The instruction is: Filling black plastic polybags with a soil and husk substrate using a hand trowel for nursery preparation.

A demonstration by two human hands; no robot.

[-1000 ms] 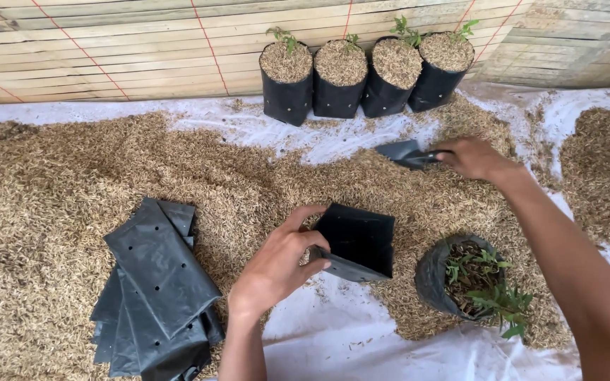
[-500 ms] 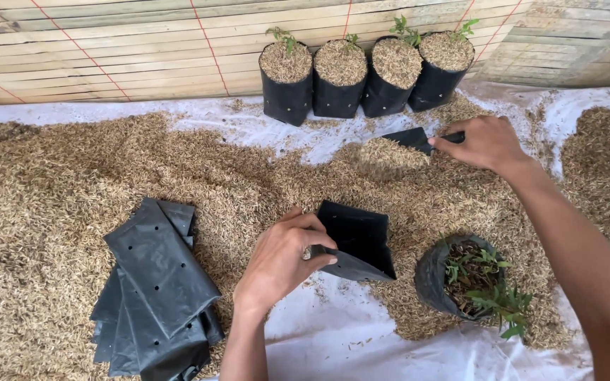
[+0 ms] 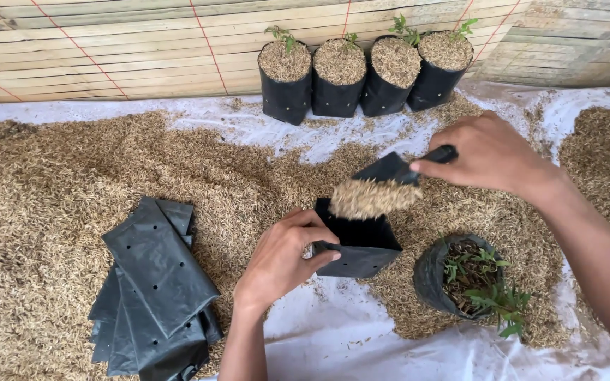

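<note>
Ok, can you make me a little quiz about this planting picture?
1. True or false: the scoop in the right hand is empty.
2. How many filled bags with seedlings stand by the wall?
3. What does the left hand hold: A) the open black bag, B) the flat bag pile, C) the seedling bag?

Key: 1 false, it is full of husks. 2 four. 3 A.

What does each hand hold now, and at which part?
Left hand holds the empty black bag by its rim; right hand holds the husk-loaded scoop by its handle.
</note>
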